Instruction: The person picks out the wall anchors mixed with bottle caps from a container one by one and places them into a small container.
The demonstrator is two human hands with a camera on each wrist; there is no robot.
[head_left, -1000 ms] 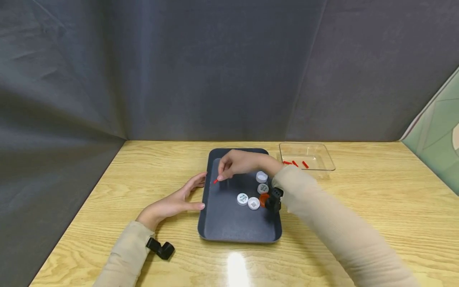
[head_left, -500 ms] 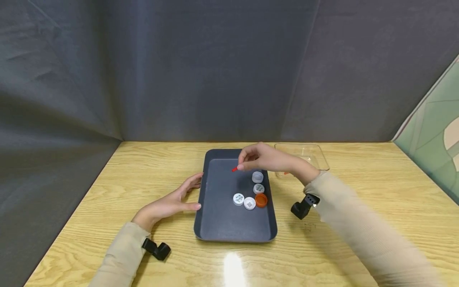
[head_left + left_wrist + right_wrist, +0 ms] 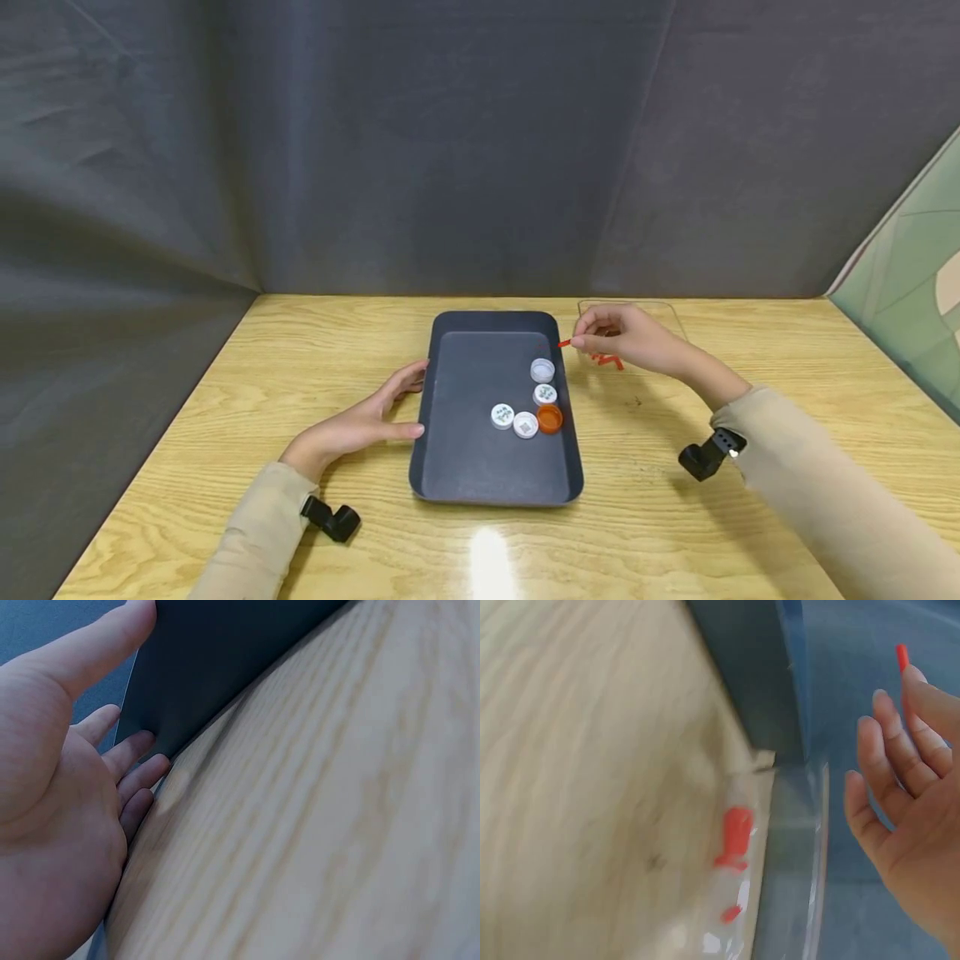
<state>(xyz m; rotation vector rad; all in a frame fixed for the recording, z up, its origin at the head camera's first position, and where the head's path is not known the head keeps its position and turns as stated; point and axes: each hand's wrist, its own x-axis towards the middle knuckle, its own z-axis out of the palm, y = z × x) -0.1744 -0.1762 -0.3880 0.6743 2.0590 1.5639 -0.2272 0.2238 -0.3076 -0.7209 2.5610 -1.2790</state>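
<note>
Between thumb and forefinger, my right hand [image 3: 637, 337] pinches a short red stick [image 3: 565, 342], held over the tray's right edge beside the clear box. In the right wrist view the stick [image 3: 902, 657] pokes out past the fingertips. The other fingers stay loosely bent. My left hand [image 3: 360, 423] rests at the left side of the dark grey tray [image 3: 487, 479], thumb and fingertips against its wall. In the left wrist view the fingers [image 3: 135, 754] touch the tray's outer side. On the tray lie white caps [image 3: 502, 416], some with green markings, and an orange cap [image 3: 550, 418].
A clear plastic box [image 3: 680, 321] stands right of the tray, partly hidden by my right hand. Several red pieces [image 3: 737, 832] lie in it. A grey cloth screen [image 3: 465, 150] rises behind the wooden table [image 3: 322, 350].
My right hand has moved right from over the tray's left part to the box, carrying the red stick. My left hand stays at the tray's side.
</note>
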